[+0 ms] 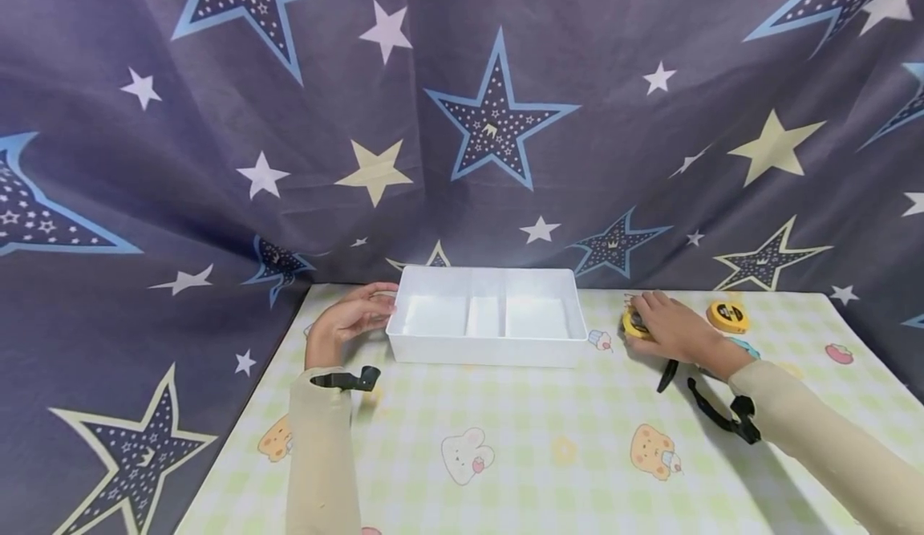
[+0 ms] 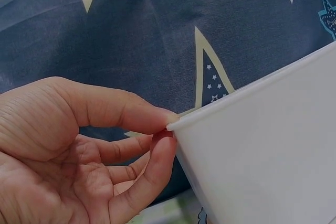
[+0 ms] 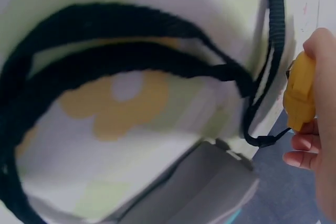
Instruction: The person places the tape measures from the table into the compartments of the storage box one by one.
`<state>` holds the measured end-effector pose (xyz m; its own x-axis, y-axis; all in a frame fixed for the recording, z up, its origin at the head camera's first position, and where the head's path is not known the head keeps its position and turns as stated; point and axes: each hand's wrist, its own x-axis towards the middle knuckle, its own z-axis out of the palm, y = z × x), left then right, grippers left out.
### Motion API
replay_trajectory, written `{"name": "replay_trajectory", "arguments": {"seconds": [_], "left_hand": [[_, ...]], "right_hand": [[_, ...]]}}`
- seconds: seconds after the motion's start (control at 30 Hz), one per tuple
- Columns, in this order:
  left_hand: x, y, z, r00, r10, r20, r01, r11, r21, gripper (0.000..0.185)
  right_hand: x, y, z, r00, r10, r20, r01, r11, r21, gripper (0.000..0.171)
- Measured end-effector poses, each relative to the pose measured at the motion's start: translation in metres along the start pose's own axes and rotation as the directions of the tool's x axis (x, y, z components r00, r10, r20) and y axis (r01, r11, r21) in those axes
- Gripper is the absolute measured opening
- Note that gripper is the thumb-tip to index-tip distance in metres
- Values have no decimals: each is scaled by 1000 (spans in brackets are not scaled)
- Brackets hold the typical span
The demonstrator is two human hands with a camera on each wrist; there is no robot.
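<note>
Yellow tape measure (image 1: 635,325) mostly hidden under right hand (image 1: 674,328), black strap (image 3: 105,56) blurred in wrist view

Head view looks down across the tabletop (image 1: 549,439); each wrist view sits tight beside its grip, sharing the white tray (image 2: 262,145) corner.

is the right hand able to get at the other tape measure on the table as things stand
Probably yes. The right hand already grips one yellow tape measure, so it would have to let go or use spare fingers. The second tape measure lies just beyond it on the table, with nothing between them.
</note>
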<state>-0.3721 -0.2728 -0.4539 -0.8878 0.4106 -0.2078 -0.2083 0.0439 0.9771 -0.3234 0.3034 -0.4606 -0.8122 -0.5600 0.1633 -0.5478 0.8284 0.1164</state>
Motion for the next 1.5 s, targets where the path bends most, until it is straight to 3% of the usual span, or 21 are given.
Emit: {"name": "replay_trajectory", "arguments": {"seconds": [0.33,0.8,1.17,1.5], "left_hand": [[-1,3,3,1000,-4,-7,4,1000,-9,54],[-2,5,3,1000,0,-20,0,1000,2,60],[-2,7,5,999,-9,-31,9,1000,-3,58],[-3,7,6,999,-16,-47,15,1000,-21,59]], "right_hand": [[11,-4,-16,999,-19,-28,20,1000,6,56],[24,-6,-50,1000,2,-2,-2,1000,-2,52],[38,-17,-81,998,-25,-53,24,1000,-20,54],[58,-29,-115,993,-34,-116,37,999,26,51]]}}
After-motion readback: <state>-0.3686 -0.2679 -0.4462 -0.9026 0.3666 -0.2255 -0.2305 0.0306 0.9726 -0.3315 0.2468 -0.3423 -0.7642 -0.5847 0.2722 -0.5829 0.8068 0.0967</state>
